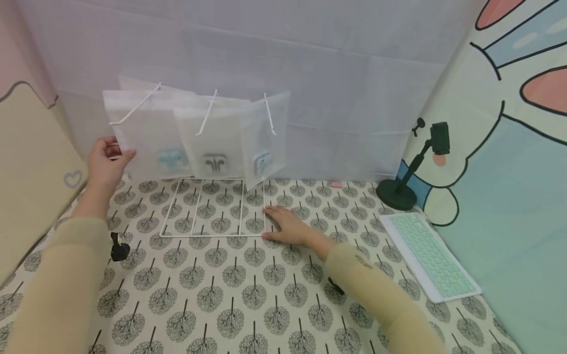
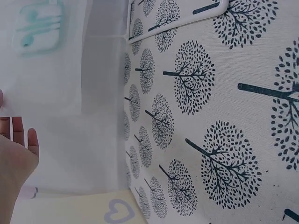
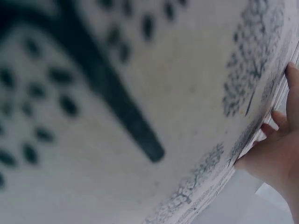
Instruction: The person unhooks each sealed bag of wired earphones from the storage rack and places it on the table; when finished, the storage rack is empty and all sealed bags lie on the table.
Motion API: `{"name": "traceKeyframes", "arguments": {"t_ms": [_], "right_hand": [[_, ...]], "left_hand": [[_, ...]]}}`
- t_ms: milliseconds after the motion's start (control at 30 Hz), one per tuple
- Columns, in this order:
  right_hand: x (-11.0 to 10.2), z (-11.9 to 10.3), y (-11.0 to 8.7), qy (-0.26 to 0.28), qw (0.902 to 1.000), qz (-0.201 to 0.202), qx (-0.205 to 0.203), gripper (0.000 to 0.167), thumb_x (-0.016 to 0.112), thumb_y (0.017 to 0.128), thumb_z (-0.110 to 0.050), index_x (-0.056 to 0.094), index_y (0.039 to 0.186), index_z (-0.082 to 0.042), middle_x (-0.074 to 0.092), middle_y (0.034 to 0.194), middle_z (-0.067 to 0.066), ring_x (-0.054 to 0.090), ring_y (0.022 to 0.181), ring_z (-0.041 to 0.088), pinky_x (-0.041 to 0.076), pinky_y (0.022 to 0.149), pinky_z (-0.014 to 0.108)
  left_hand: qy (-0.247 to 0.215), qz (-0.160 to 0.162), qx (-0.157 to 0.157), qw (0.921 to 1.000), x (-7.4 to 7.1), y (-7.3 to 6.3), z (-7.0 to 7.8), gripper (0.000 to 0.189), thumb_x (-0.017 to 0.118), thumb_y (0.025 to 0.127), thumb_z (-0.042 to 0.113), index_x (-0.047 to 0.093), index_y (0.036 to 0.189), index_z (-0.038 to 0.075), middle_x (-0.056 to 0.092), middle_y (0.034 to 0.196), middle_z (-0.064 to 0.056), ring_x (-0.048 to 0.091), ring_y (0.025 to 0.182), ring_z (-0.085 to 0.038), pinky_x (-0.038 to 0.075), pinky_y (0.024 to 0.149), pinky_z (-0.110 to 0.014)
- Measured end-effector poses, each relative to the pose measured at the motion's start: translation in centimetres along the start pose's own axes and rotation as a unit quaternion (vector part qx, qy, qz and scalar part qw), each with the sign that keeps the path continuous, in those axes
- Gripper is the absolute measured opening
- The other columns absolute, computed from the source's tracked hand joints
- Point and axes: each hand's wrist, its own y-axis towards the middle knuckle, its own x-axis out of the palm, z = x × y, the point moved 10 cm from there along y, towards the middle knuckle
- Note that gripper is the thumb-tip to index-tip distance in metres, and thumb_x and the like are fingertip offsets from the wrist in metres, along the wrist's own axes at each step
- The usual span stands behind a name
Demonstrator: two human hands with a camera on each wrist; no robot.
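Note:
A white wire rack (image 1: 213, 236) stands on the patterned cloth, its base frame lying flat and three slanted prongs rising behind. Frosted zip bags (image 1: 147, 115) hang from the prongs; earphones in small cases (image 1: 215, 164) show through them, one dark set and others pale blue. At the leftmost bag's edge, my left hand (image 1: 105, 163) pinches it, thumb over its front. The same bag (image 2: 51, 88) fills the upper left of the left wrist view. With fingers spread, my right hand (image 1: 288, 226) rests on the cloth, fingertips touching the right side of the rack's base.
At the right stand a black phone holder (image 1: 397, 194) and a white keyboard (image 1: 430, 257) with mint keys. A small black clip-like item (image 1: 119, 249) lies beside the left forearm. A pink scrap (image 1: 336, 184) sits near the back curtain (image 1: 351, 106).

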Motion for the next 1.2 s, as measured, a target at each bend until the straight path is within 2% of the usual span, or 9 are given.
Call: {"name": "traceKeyframes", "arguments": {"t_ms": [100,200,433,633,800,1033,1200], "right_hand": [[-0.1,-0.1,-0.4,-0.006,0.9998,0.015,0.011,0.077,0.055,0.088,-0.058,0.029,0.149,-0.019,0.026,0.154,0.008,0.021,0.142,0.034,0.014,0.11,0.063],[-0.2,-0.3,-0.7,-0.006,0.9996,0.024,0.012,0.074,0.055,0.088,-0.057,0.033,0.148,-0.02,0.027,0.154,0.009,0.023,0.141,0.036,0.015,0.11,0.064],[-0.9,-0.5,-0.5,-0.025,0.9994,0.022,-0.002,0.071,0.056,0.086,-0.059,0.039,0.145,-0.022,0.033,0.151,0.008,0.031,0.138,0.033,0.022,0.113,0.051],[-1.3,-0.4,-0.4,-0.029,0.9994,0.02,0.001,0.069,0.06,0.084,-0.058,0.044,0.142,-0.023,0.037,0.149,0.006,0.034,0.137,0.03,0.027,0.112,0.049],[-1.4,-0.4,-0.1,-0.039,0.999,0.021,0.002,0.068,0.061,0.083,-0.059,0.046,0.14,-0.024,0.039,0.148,0.004,0.038,0.135,0.027,0.033,0.109,0.048],[-1.2,0.2,0.0,-0.051,0.9982,0.006,0.031,0.077,0.057,0.081,-0.066,0.037,0.145,-0.027,0.037,0.15,0.002,0.037,0.136,0.025,0.035,0.107,0.046],[-1.4,-0.1,0.0,-0.045,0.9984,0.006,0.034,0.079,0.055,0.082,-0.066,0.034,0.146,-0.025,0.037,0.149,0.005,0.038,0.135,0.028,0.038,0.105,0.048]], "left_hand": [[0.017,-0.004,0.011,0.9998,-0.2,-0.4,0.2,0.022,0.063,0.089,0.034,0.048,0.104,0.034,0.05,0.09,0.023,0.048,0.082,0.004,0.042,0.072,-0.004],[0.031,-0.003,0.027,0.9992,-0.6,-1.0,0.7,0.018,0.062,0.091,0.032,0.046,0.099,0.037,0.049,0.089,0.024,0.047,0.081,0.004,0.041,0.07,-0.005],[0.044,0.013,0.058,0.9972,-2.0,-2.5,1.7,0.017,0.06,0.093,0.028,0.047,0.096,0.039,0.049,0.085,0.025,0.047,0.078,0.004,0.04,0.066,-0.004],[0.065,0.008,0.089,0.9939,-2.8,-3.4,2.4,0.014,0.056,0.095,0.029,0.047,0.096,0.039,0.05,0.084,0.027,0.049,0.077,0.006,0.043,0.062,-0.005],[0.072,0.045,0.108,0.9905,-3.9,-4.6,3.5,0.013,0.057,0.094,0.027,0.049,0.093,0.038,0.05,0.079,0.026,0.049,0.071,0.008,0.04,0.059,-0.004],[0.058,0.061,0.113,0.99,-4.7,-6.2,5.0,0.013,0.058,0.094,0.024,0.053,0.098,0.035,0.052,0.084,0.023,0.053,0.071,0.01,0.043,0.06,-0.002],[0.045,0.073,0.124,0.9885,-5.3,-7.8,6.7,0.012,0.058,0.093,0.021,0.054,0.099,0.031,0.053,0.088,0.022,0.055,0.071,0.014,0.044,0.058,-0.002]]}}
